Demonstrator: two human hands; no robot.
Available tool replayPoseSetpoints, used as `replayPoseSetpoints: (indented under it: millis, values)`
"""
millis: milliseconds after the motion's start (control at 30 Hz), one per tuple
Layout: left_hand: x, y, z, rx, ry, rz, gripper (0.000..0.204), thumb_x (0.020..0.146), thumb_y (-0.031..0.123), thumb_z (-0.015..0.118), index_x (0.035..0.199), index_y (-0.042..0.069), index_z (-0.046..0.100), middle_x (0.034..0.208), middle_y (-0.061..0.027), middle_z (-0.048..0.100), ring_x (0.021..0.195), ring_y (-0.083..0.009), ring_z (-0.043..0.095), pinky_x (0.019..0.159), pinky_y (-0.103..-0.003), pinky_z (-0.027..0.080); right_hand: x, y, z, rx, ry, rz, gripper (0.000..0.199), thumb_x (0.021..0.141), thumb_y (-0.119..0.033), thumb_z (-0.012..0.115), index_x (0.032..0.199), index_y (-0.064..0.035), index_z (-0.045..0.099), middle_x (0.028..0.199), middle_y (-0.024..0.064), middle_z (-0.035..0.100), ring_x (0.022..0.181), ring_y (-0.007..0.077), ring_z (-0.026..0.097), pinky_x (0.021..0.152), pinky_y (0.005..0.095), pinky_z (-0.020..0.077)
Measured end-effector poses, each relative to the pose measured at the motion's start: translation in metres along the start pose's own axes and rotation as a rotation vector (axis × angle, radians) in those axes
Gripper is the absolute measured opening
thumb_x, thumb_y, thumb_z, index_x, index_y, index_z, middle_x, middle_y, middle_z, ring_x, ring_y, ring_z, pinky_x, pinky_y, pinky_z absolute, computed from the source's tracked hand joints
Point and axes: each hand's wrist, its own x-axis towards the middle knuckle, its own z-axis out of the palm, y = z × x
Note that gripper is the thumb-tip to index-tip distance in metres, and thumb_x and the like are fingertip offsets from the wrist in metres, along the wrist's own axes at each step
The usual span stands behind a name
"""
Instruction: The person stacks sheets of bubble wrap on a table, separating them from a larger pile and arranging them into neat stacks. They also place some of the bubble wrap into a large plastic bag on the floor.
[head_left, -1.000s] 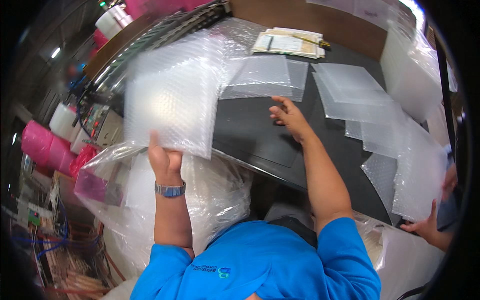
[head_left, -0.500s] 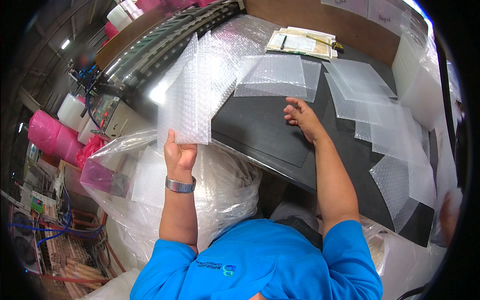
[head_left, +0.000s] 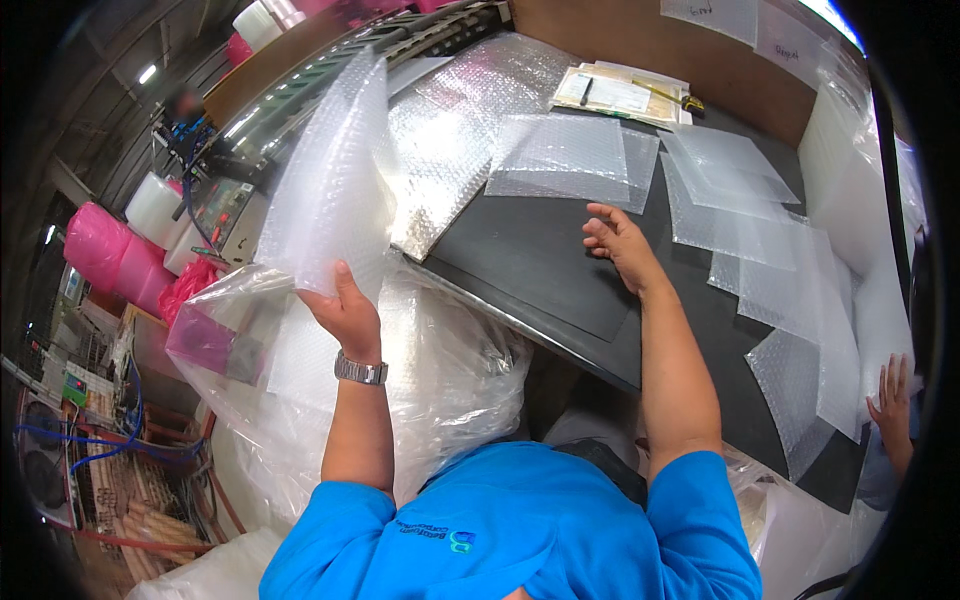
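A dim workshop fills the upper left of the frame, with a lamp (head_left: pixel 148 74) and pink rolls (head_left: pixel 105 250). The black table (head_left: pixel 535 245) stretches from upper middle to lower right, backed by a brown panel (head_left: pixel 600 40); a slatted frame (head_left: pixel 290 105) flanks it at upper left, and a white stack (head_left: pixel 845 180) stands at right.

A clear bag (head_left: pixel 460 350) sags below the table's front edge, left of centre; pale sheets (head_left: pixel 300 350) show in it. Bubble wrap (head_left: pixel 450 110) covers the table's upper left, its near corner at the front edge. Loose sheets (head_left: pixel 720 230) overlap down the right side; two more (head_left: pixel 560 155) lie upper middle.

One bubble sheet (head_left: pixel 330 180) stands bowed at left of centre, above the bag, its lower end at the left hand (head_left: pixel 348 315). Thumb and fingers are parted there; whether they pinch the sheet, I cannot tell.

The right hand (head_left: pixel 622 240) is over the table, fingers loosely spread and curled; open black tabletop lies left of it. A co-worker's hand (head_left: pixel 893 395) shows at far right. Papers (head_left: pixel 610 95) bear a tape measure (head_left: pixel 692 103) and a pen (head_left: pixel 586 91).
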Motion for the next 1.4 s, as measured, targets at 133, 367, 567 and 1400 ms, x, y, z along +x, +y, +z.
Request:
replayPoseSetpoints:
  millis: [133, 367, 567, 1400]
  values:
    - [-0.005, 0.0, -0.009, 0.057, -0.028, 0.007, 0.045, 0.087, 0.01, 0.052, 0.121, -0.009, 0.03, 0.115, -0.0221, 0.046, 0.101, -0.0254, 0.048, 0.089, -0.035, 0.038, 0.0, 0.001, 0.0, -0.008, -0.005, -0.002, 0.049, 0.084, -0.035, 0.059, 0.121, -0.0057, 0.045, 0.1, 0.0065, 0.054, 0.085, 0.0122, 0.052, 0.074, 0.0244, 0.0417]
    - [-0.008, -0.004, -0.011, 0.074, 0.009, 0.017, 0.043, 0.087, 0.014, 0.054, 0.116, -0.01, 0.033, 0.11, -0.021, 0.049, 0.099, -0.0252, 0.049, 0.087, -0.035, 0.04, 0.002, 0.002, -0.001, -0.007, -0.025, 0.009, 0.046, 0.085, -0.03, 0.057, 0.121, -0.0053, 0.044, 0.099, 0.0048, 0.052, 0.083, 0.0109, 0.051, 0.073, 0.0221, 0.0418]
    - [-0.009, -0.004, -0.01, 0.023, -0.002, -0.009, 0.043, 0.088, 0.014, 0.053, 0.117, -0.009, 0.032, 0.111, -0.0215, 0.047, 0.1, -0.0252, 0.049, 0.088, -0.035, 0.039, 0.001, 0.001, 0.001, 0.004, -0.028, 0.009, 0.046, 0.085, -0.03, 0.058, 0.121, -0.0049, 0.044, 0.098, 0.0045, 0.052, 0.083, 0.0106, 0.051, 0.073, 0.0219, 0.042]
    - [-0.094, 0.011, -0.015, -0.739, -0.835, -0.91, 0.065, 0.082, 0.027, 0.06, 0.131, 0.002, 0.025, 0.126, -0.0136, 0.039, 0.116, -0.0235, 0.038, 0.098, -0.035, 0.031, -0.114, -0.013, 0.013, -0.062, -0.069, 0.085, 0.063, 0.068, -0.012, 0.07, 0.124, -0.004, 0.042, 0.111, 0.0065, 0.055, 0.101, 0.0149, 0.051, 0.09, 0.0296, 0.0388]
